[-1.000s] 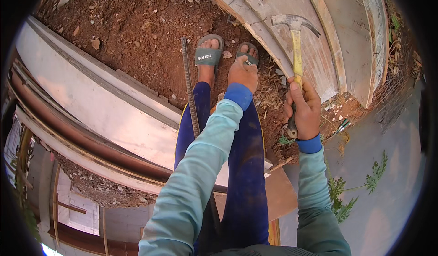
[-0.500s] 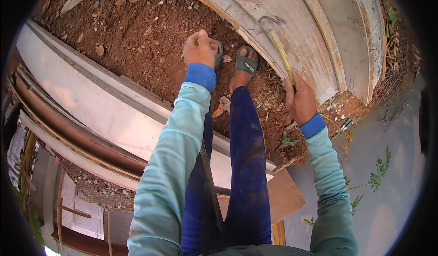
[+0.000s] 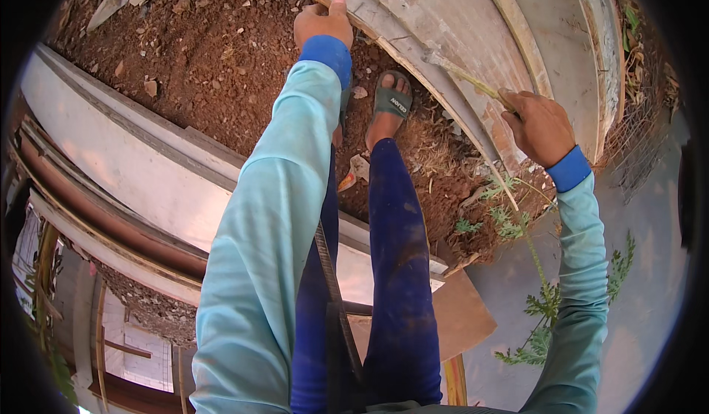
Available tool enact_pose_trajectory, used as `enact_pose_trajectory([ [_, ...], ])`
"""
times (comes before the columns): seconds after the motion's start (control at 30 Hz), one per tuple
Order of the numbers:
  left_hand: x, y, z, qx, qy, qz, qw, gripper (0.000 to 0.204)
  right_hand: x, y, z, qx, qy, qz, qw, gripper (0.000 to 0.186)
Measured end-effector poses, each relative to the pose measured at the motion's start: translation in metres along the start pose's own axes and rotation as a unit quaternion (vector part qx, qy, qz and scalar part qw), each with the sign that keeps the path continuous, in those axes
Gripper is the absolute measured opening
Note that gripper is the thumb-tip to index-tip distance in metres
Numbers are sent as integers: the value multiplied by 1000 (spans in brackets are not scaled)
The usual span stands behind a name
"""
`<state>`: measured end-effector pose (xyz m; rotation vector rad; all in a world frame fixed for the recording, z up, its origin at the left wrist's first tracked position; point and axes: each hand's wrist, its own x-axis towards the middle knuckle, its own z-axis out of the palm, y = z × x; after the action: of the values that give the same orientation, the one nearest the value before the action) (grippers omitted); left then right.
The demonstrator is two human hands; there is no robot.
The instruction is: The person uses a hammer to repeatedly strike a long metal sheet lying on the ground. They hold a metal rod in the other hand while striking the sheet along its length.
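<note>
My left hand is closed at the near edge of a long wooden board, its thumb up against the edge and its fingers curled, partly hidden. A thin dark nail-like piece sticks out of the board close to that hand. In my right hand is a hammer, gripped by its light wooden handle. The hammer's head, smeared by motion, is over the board, pointing left. A narrow wooden edge strip runs along the board's near side and juts past its right end.
Reddish soil with stones lies around my sandalled foot. Pale long panels stand on the left. Leafy plants grow beside the grey surface at right. Wire mesh lies beyond the board ends.
My left hand has moved forward from near my foot to the board's edge. My right hand has moved right and slightly forward, and the hammer has tilted to lie more sideways.
</note>
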<state>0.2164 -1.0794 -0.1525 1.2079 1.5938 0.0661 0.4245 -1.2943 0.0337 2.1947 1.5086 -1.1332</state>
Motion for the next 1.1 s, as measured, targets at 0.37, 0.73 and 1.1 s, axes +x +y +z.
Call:
enact_pose_trajectory([
  [0.37,20,10,-4,57,-17,-52,997,51,-12,-83,-32,461,244,197,830,35],
  [0.73,56,18,28,-34,202,-52,977,52,14,-66,39,719,157,360,574,33],
  [1.1,46,28,47,-180,251,-138,941,52,10,-71,25,684,218,314,621,37],
])
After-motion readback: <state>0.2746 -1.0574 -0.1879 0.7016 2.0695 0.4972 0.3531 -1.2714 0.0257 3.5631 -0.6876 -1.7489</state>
